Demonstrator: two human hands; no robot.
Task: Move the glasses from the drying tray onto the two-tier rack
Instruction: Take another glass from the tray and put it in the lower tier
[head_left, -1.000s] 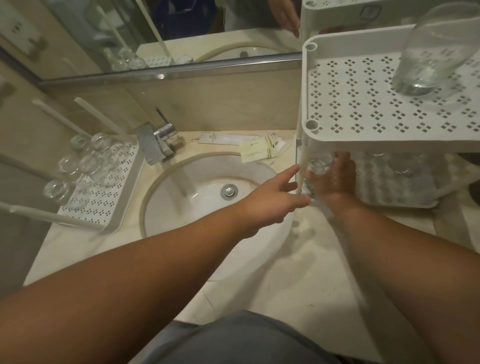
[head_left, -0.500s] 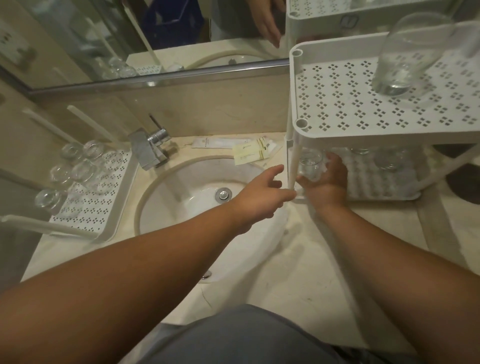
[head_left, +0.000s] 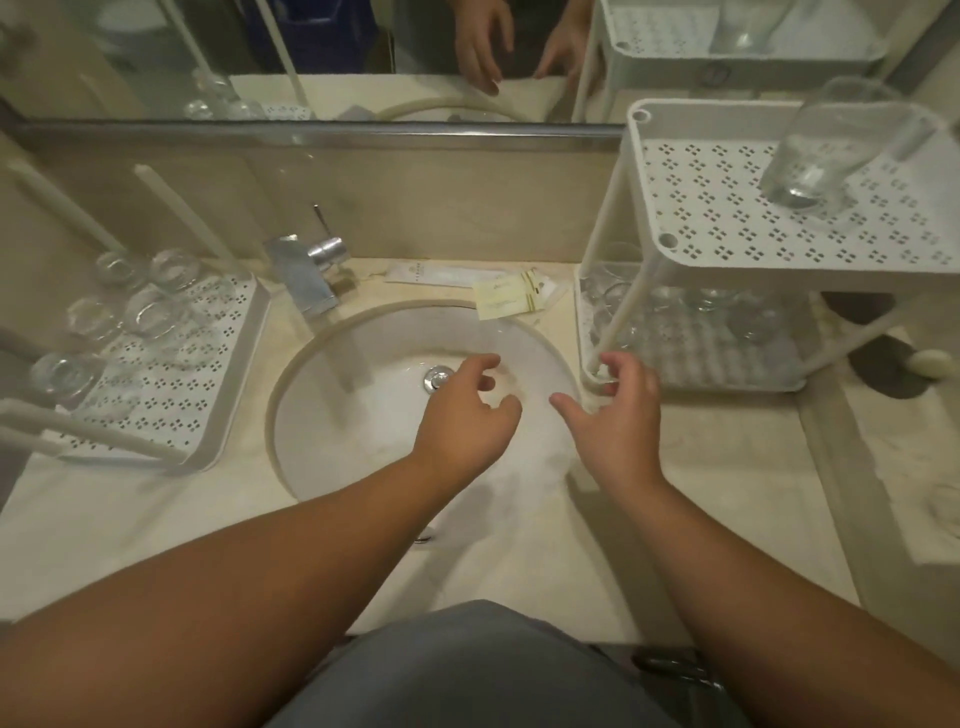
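1. Pale stone desk (head_left: 727, 467) with a round sink (head_left: 363, 415) set in its middle, mirror above, tap (head_left: 306, 280) at the sink's back left.
2. Two-tier rack (head_left: 727, 270) standing on the right side of the desk; one tall glass (head_left: 831, 150) upright on the top tier, several more glasses (head_left: 691, 317) crowded on the bottom tier, blurred under the shelf and hard to count.
3. Drying tray (head_left: 208, 395) on the left side of the desk, well apart from the rack; about five tray glasses (head_left: 150, 312) clustered at its far left end, near half of it bare.
4. Both hands empty and hovering over the sink, between tray and rack: left hand (head_left: 467, 421) loosely curled, fingers half bent, gripping nothing; right hand (head_left: 618, 415) open with fingers spread, just beside the rack's front corner post, holding nothing.
5. Paper sachets (head_left: 511, 296) lying behind the sink, out of the way.
6. Step in hand, by judgement: between transfers, nothing carried.
7. Next move, by judgement: a reach leftward across the sink to the tray, a firm wrap around one glass near its base, a lift clear of its neighbours, then a carry to a free spot, probably the roomy top tier.
8. Care likely needed with wet, slippery glass and tight packing below.
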